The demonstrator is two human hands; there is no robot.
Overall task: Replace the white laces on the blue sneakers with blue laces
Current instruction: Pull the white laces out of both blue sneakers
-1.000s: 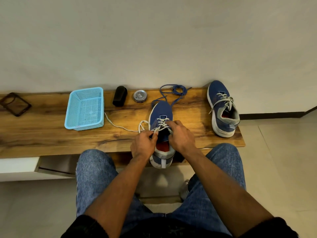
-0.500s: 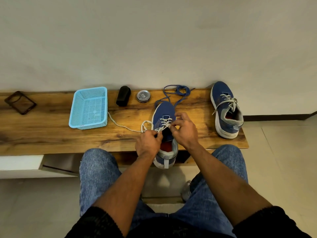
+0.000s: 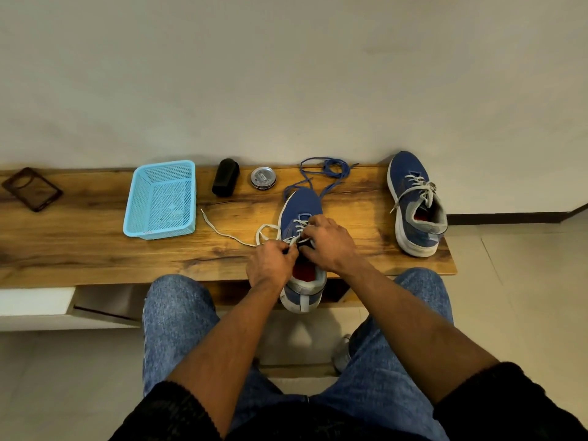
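A blue sneaker (image 3: 299, 206) lies on the wooden bench (image 3: 95, 249) right in front of me, its heel over the front edge. Its white lace (image 3: 222, 232) is partly undone and trails left across the wood. My left hand (image 3: 270, 264) pinches the lace at the upper eyelets. My right hand (image 3: 329, 241) pinches the lace over the crossings on the tongue. The blue laces (image 3: 329, 168) lie tangled behind the toe. The second blue sneaker (image 3: 413, 202), still laced in white, lies at the bench's right end.
A light blue mesh basket (image 3: 160, 200) stands to the left. A black cylinder (image 3: 225, 177) and a round tin (image 3: 263, 178) sit near the wall. A dark phone case (image 3: 31, 189) lies at the far left. My knees are below the bench edge.
My right hand has shifted up from the top eyelets to the crossings further along the tongue. My left hand stays at the top, still holding the lace.
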